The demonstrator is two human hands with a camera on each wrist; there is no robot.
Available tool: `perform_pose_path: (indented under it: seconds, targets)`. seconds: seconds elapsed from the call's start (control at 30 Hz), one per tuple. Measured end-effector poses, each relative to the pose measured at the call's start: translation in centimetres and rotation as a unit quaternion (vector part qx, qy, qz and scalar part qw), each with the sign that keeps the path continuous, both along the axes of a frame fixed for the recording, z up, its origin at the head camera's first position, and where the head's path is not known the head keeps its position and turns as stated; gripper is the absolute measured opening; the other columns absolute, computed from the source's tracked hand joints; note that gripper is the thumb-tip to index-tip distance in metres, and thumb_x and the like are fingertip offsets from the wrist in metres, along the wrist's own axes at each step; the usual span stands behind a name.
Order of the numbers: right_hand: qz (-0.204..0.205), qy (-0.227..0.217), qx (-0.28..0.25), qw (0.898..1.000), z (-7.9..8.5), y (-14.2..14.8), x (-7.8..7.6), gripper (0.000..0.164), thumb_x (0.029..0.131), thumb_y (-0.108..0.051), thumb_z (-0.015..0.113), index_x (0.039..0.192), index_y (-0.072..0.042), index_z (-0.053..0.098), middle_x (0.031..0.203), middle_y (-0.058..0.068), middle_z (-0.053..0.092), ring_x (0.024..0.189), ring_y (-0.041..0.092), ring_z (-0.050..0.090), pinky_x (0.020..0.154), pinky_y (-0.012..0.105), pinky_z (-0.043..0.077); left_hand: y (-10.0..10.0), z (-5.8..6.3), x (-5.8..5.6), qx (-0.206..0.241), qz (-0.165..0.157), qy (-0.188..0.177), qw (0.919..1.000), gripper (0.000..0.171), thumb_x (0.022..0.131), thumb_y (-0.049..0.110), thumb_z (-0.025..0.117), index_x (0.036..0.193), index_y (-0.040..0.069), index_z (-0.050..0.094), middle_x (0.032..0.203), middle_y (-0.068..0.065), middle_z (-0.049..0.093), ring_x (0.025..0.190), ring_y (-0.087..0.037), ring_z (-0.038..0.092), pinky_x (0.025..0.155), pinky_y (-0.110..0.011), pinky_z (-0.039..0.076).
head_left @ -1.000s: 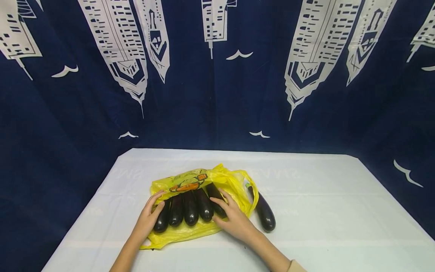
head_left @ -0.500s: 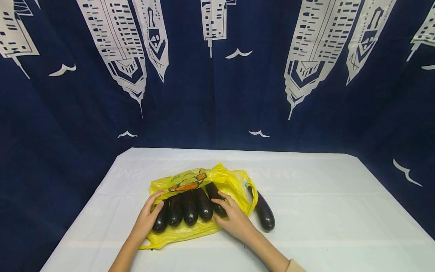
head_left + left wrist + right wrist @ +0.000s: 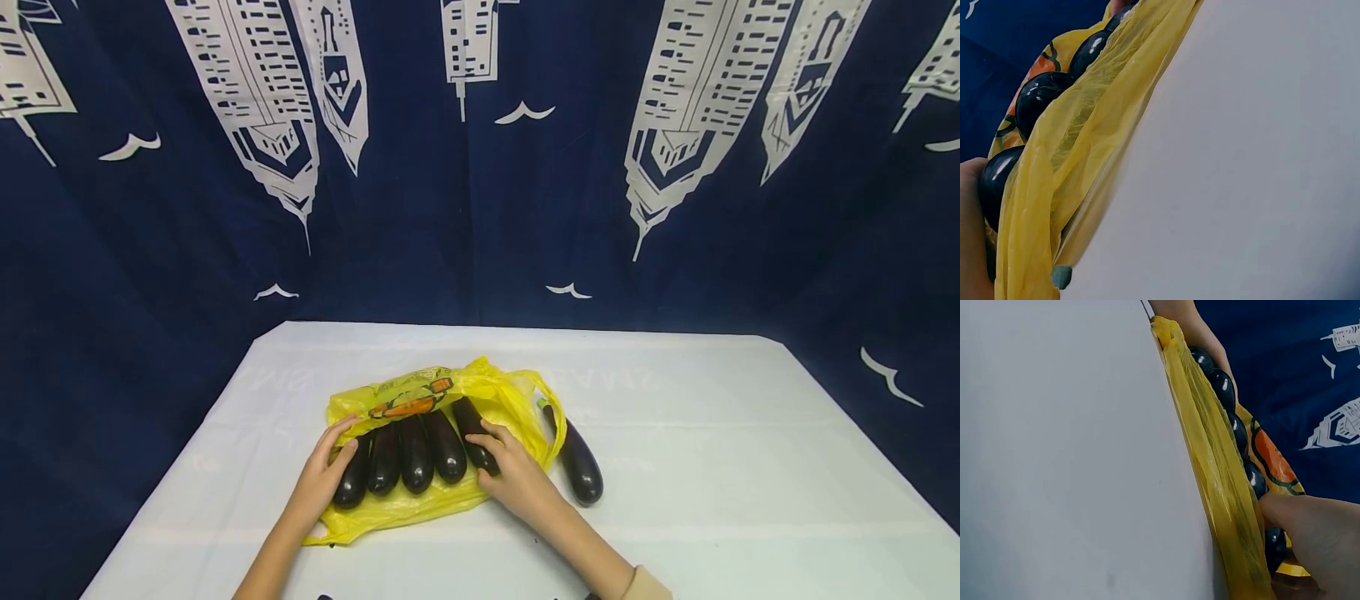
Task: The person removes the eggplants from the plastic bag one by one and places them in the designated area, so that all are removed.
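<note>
A yellow plastic bag [image 3: 420,515] lies on its side with its mouth toward me. Several dark eggplants [image 3: 417,467] sit side by side in it, their rounded ends showing at the opening. At the bag's left side, my left hand [image 3: 317,482] has its fingers over the upper layer's edge and its thumb along the leftmost eggplant [image 3: 351,483]. My right hand [image 3: 519,482] grips the rightmost eggplant [image 3: 476,442] in the bag, fingers over it and thumb at its near end. In the right wrist view, the thumb [image 3: 1279,509] reaches in among the eggplants.
One more eggplant [image 3: 581,467] with a green stem lies outside the bag on the right, partly behind its handle [image 3: 557,408]. The white-covered table [image 3: 720,467] extends around the bag. A dark blue curtain [image 3: 480,225] with white building prints hangs behind it.
The right thumb has moved to the near end of the rightmost eggplant, closing round it. My left hand stays in place. The whole view has shifted slightly.
</note>
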State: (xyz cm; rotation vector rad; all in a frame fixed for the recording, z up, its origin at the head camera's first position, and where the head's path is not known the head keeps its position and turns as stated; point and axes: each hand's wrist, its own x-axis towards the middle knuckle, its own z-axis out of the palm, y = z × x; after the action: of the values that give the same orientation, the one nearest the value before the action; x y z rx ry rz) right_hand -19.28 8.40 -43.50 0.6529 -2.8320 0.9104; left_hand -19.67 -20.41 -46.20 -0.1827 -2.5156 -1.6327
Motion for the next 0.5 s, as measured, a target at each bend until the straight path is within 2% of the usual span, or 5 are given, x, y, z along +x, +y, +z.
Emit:
perform_pose_path:
  seconds: [0.13, 0.23, 0.5]
  targets:
    - [0.002, 0.004, 0.002, 1.000, 0.3, 0.0, -0.1, 0.047, 0.078, -0.011, 0.062, 0.124, -0.015, 0.055, 0.140, 0.011, 0.040, 0.088, 0.020, 0.056, 0.052, 0.017, 0.036, -0.1, 0.1, -0.1, -0.003, 0.004, -0.002, 1.0000, 0.042, 0.096, 0.034, 0.043, 0.133, 0.015, 0.043, 0.148, -0.009, 0.028, 0.138, -0.035, 0.018, 0.104, -0.063, 0.020]
    - [0.004, 0.001, 0.009, 1.000, 0.6, 0.0, 0.1, 0.047, 0.078, -0.011, 0.062, 0.124, -0.014, 0.055, 0.139, 0.012, 0.040, 0.105, 0.025, 0.055, 0.060, 0.019, 0.038, -0.1, 0.2, 0.0, -0.004, 0.004, -0.003, 1.0000, 0.041, 0.096, 0.032, 0.043, 0.133, 0.014, 0.043, 0.147, -0.010, 0.029, 0.138, -0.035, 0.018, 0.104, -0.063, 0.020]
    - [0.001, -0.032, 0.009, 0.999, 1.8, 0.2, 0.7, 0.048, 0.078, -0.013, 0.060, 0.126, -0.014, 0.054, 0.140, 0.014, 0.040, 0.112, 0.029, 0.053, 0.060, 0.021, 0.038, 0.2, 0.4, 0.3, -0.004, 0.002, -0.011, 0.9999, 0.042, 0.096, 0.033, 0.042, 0.135, 0.015, 0.041, 0.147, -0.011, 0.028, 0.138, -0.035, 0.017, 0.105, -0.062, 0.019]
